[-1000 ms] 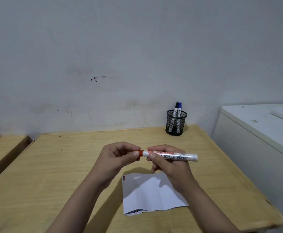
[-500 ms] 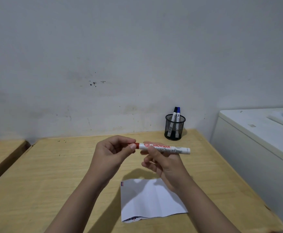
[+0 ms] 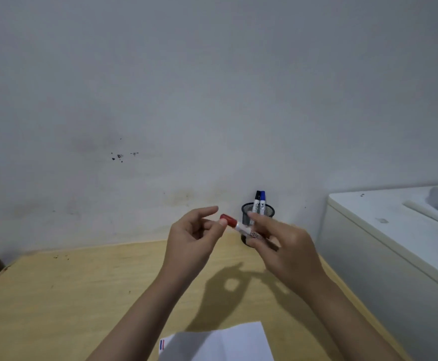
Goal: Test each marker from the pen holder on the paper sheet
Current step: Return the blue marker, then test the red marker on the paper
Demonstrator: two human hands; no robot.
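I am seeing the red-capped marker (image 3: 241, 227) being held in the air above the wooden table (image 3: 82, 295), cap tilting up to the left. My right hand (image 3: 283, 246) is gripping its white barrel, while my left hand (image 3: 191, 238) is loosely curled, its thumb touching the red cap. Just behind them, the black mesh pen holder (image 3: 270, 212) is standing at the far edge by the wall, holding a black marker (image 3: 257, 200) and a blue marker (image 3: 262, 201). The paper sheet (image 3: 220, 342) is lying at the near edge.
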